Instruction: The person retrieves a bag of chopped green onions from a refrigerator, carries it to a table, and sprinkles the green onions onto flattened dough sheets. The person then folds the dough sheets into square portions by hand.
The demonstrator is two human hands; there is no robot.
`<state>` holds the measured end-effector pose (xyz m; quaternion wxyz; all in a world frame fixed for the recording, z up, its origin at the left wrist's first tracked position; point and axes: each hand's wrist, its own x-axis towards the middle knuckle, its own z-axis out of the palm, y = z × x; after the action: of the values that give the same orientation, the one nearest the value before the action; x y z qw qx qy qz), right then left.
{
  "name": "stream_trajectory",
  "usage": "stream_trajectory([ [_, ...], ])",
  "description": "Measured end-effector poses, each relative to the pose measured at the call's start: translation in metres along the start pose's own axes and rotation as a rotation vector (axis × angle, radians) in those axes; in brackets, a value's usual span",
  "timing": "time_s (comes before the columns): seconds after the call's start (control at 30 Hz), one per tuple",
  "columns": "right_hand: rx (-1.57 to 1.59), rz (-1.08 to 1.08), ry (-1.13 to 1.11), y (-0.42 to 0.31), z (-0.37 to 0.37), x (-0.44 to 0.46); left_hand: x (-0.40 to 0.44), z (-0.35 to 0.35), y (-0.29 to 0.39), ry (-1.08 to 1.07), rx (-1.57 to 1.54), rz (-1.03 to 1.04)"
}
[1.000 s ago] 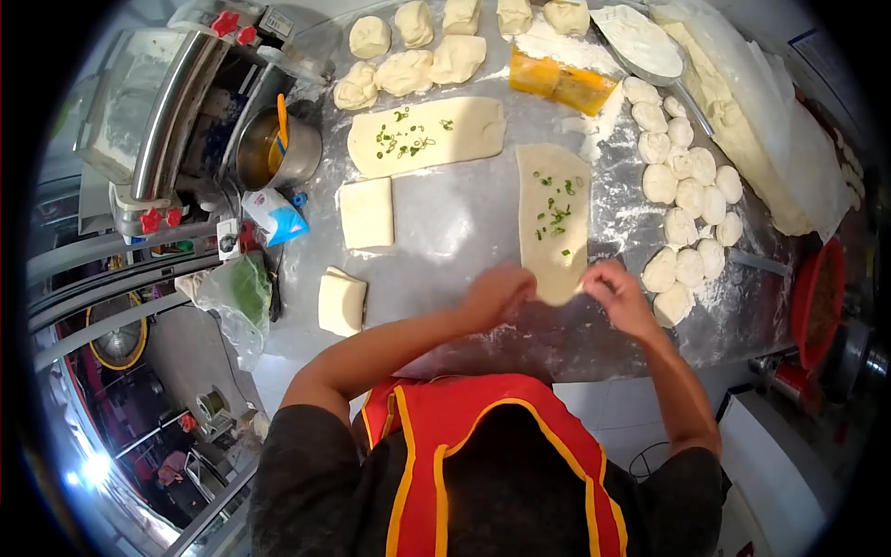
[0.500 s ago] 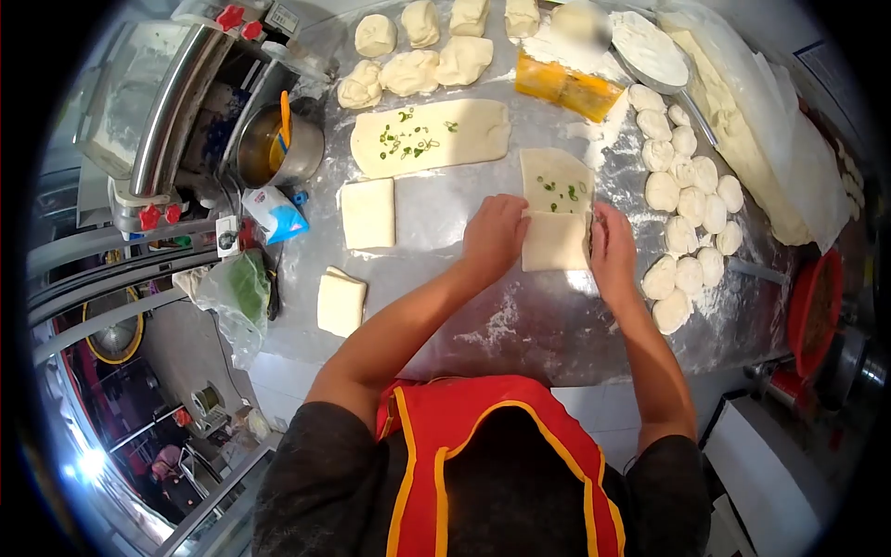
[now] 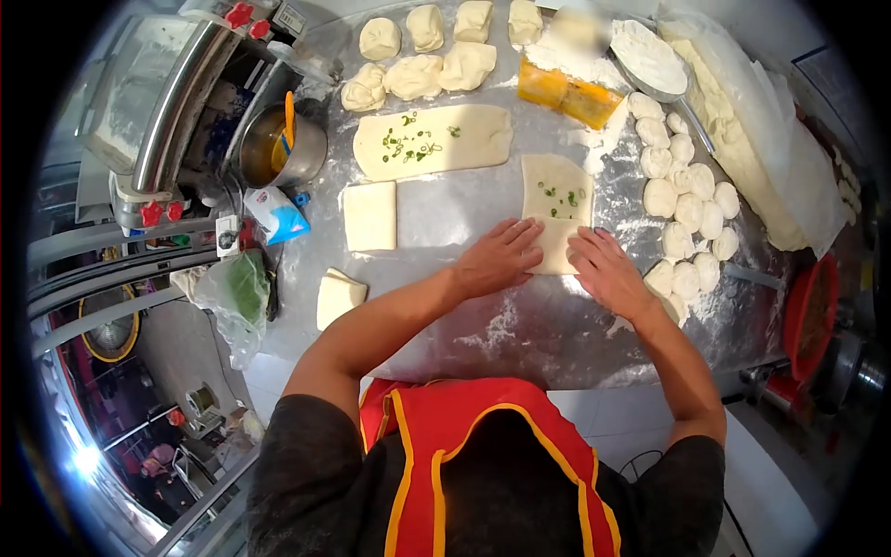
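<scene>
A dough sheet with chopped green onion on its far half lies in front of me, its near part folded over. My left hand lies on the left side of the folded part, fingers stretched out. On the right side, my right hand also rests with its fingers extended and touching the dough. Neither hand grips anything. To the left are a folded dough square and a second folded piece, partly covered by my left forearm. Behind them, a long dough sheet carries scattered green onion.
Several dough lumps sit at the back. Small floured dough balls cluster at right, near a yellow scraper-like block and a flour scoop. A metal pot and a dough roller machine stand at left.
Both hands have moved from the sheet's side edges inward and nearer to me, onto the folded part. Their fingers have flattened out. The view has shifted slightly.
</scene>
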<state>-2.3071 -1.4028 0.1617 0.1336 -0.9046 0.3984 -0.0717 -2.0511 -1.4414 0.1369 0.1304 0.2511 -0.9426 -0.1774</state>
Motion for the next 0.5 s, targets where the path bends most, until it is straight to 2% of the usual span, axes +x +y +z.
stream_trajectory([
  [0.13, 0.027, -0.042, 0.057, 0.001, -0.005, 0.004, 0.002, -0.002, -0.002, 0.053, 0.040, 0.035],
  [0.2, 0.228, 0.070, 0.112, 0.002, -0.012, 0.008, 0.007, -0.012, -0.002, 0.046, -0.025, 0.018],
  [0.23, 0.329, 0.128, 0.139, 0.002, -0.016, 0.010, 0.011, -0.017, -0.005, -0.039, -0.157, -0.079],
  [0.3, 0.568, 0.402, 0.060, 0.008, -0.025, 0.018, 0.027, -0.031, -0.016, -0.208, -0.422, -0.271],
  [0.33, 0.684, 0.540, 0.018, 0.013, -0.028, 0.023, 0.035, -0.038, -0.020, -0.193, -0.542, -0.377],
  [0.4, 0.753, 0.584, 0.128, 0.027, -0.030, 0.040, 0.050, -0.050, -0.032, -0.155, -0.781, -0.593],
  [0.5, 0.883, 0.668, 0.213, 0.054, -0.022, 0.067, 0.070, -0.029, -0.064, -0.007, -0.941, -0.540],
])
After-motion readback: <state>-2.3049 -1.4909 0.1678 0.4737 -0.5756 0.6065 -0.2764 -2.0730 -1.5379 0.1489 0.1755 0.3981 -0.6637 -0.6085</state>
